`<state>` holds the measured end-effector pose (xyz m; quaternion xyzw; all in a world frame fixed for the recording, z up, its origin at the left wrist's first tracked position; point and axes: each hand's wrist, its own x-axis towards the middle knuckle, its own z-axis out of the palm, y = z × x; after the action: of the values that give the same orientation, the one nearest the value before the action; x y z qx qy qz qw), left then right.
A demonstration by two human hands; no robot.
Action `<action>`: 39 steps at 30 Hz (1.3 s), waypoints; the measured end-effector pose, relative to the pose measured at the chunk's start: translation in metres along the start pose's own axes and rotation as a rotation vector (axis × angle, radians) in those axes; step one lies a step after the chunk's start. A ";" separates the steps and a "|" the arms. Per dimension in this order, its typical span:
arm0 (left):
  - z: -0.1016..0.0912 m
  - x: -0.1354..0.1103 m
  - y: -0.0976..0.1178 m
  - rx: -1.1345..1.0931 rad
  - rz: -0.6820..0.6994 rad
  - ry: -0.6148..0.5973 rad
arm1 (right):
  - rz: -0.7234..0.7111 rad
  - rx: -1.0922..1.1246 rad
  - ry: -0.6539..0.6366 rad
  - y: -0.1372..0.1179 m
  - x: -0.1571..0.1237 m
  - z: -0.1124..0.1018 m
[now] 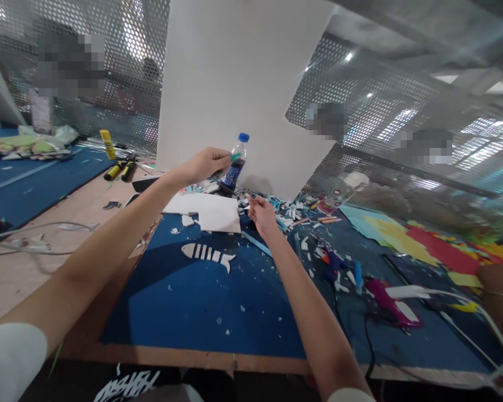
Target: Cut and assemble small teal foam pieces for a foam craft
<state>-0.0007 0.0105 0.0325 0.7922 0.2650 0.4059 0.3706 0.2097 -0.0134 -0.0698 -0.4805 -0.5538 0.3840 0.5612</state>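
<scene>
My left hand is closed in a pinch beside a plastic bottle with a blue cap and dark drink. A small green piece shows at its fingertips, in front of the bottle. Lower and to the right, my right hand pinches something thin that I cannot make out, over the pile of scraps. White foam board lies between and below the hands. Nearer to me, white cut pieces are laid out as a fish: head, several strips and a tail.
A large white board stands behind the bottle. Scraps are heaped at the back. Glue guns with cables lie at right, near coloured paper sheets. Yellow-handled pliers and a yellow glue stick are at left.
</scene>
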 end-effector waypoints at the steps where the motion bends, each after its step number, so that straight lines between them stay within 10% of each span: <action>1: -0.001 -0.002 0.005 0.104 -0.012 -0.023 | -0.025 -0.048 0.018 0.001 -0.001 0.001; 11: 0.001 -0.013 0.029 0.554 -0.134 -0.179 | -0.240 -0.467 0.098 0.000 -0.007 0.003; 20: 0.005 -0.012 0.000 0.935 -0.239 -0.219 | -0.247 -0.585 0.103 -0.003 -0.009 0.004; 32: 0.005 -0.009 -0.015 0.793 -0.267 -0.649 | -0.095 -0.353 -0.073 -0.014 -0.006 0.005; 39: 0.007 -0.004 -0.027 0.624 -0.123 -0.686 | -0.064 -0.192 -0.154 -0.027 -0.007 0.007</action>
<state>-0.0006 0.0211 0.0063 0.9371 0.2830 -0.0014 0.2044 0.1996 -0.0259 -0.0465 -0.4832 -0.6446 0.3469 0.4803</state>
